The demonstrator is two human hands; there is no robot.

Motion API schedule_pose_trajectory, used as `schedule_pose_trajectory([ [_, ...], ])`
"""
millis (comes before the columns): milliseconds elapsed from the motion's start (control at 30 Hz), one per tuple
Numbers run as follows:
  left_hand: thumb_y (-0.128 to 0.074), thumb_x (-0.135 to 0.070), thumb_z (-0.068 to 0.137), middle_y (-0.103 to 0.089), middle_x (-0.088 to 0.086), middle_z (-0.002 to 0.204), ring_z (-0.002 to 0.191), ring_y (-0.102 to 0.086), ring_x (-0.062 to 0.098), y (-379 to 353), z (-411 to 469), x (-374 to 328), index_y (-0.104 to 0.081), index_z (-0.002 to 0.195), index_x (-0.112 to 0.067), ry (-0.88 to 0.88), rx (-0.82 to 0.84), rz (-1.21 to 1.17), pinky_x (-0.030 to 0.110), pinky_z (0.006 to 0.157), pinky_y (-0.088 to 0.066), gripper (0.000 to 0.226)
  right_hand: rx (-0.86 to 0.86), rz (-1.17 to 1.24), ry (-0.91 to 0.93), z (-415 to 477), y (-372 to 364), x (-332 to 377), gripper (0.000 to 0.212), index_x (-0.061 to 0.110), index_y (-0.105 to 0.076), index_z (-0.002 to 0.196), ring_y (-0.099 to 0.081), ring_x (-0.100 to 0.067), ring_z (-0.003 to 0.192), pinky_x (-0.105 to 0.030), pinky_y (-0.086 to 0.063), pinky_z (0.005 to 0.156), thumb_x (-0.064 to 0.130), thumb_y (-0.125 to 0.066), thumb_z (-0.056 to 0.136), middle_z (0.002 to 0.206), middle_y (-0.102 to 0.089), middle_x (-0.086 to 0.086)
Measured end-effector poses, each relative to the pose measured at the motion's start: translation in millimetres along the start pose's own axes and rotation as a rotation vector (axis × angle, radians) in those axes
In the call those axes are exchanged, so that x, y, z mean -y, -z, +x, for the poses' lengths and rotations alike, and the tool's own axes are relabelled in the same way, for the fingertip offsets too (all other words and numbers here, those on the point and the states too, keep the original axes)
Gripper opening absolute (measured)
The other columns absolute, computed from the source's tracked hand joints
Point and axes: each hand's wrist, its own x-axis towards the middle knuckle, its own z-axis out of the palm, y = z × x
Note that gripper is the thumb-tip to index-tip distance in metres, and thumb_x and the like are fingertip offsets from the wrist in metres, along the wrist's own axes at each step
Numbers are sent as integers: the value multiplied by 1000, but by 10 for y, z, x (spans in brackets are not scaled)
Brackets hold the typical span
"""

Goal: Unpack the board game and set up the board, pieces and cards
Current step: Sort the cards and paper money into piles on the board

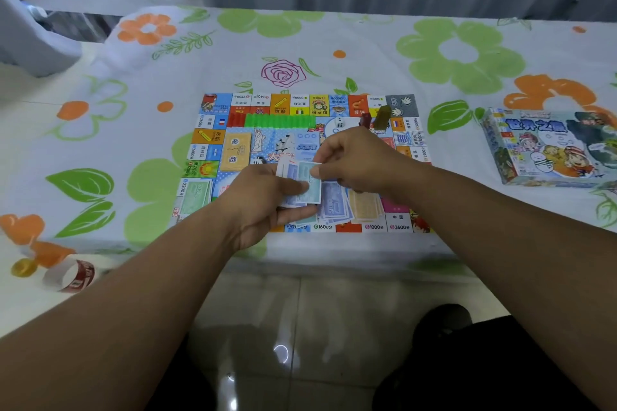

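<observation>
The colourful game board [213,120] lies flat on the table. Above its near half, my left hand [263,200] holds a small stack of play-money notes [305,187]. My right hand [354,160] pinches the top teal note of that stack. Sorted note piles lie on the board: green [197,195], blue [334,207] and tan [365,207]. An orange card deck [236,152] sits on the board's left. A row of green houses [279,120] and red pieces [235,119] line its far side. Two tokens [377,118] and a die [339,123] stand at the far right.
The game box [547,147] rests on the floral tablecloth [367,43] to the right. At the table's left near corner lie a torn paper band [71,275] and a small yellow object [23,267]. Tiled floor lies below the table edge.
</observation>
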Motion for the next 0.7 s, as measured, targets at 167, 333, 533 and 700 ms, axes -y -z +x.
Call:
schedule_pose_trajectory([
  [167,-55,2,96,-75,19,98,81,-76,27,182,14,-68,-60,118,7,-40,-183,-20,34,61,-62,23,-5,-7,-108,54,-27,3,13,2,-70,95,-46,-16,53,-23,-35,44,9,-76,87,64,-57,-7],
  [333,-50,-1,97,-73,20,100,90,-74,31,310,-31,-103,-58,119,6,-41,-217,-77,38,66,-64,25,65,-90,-127,65,-145,-25,14,6,-72,93,-54,-16,55,-24,-40,46,12,-81,84,68,-64,-7],
  [533,-42,-1,96,-72,23,107,97,-73,33,299,-76,-105,-59,106,1,-6,-181,-67,39,68,-64,20,34,-175,-76,103,-235,-14,12,6,-72,88,-65,-20,74,-32,-55,64,8,-82,81,83,-70,-8],
  [700,-44,5,98,-71,24,105,95,-74,35,311,-73,-101,-55,117,5,-8,-160,-58,41,69,-64,23,-25,-169,-47,126,-226,-2,15,6,-72,89,-63,-21,74,-28,-50,61,7,-83,79,83,-68,-8],
])
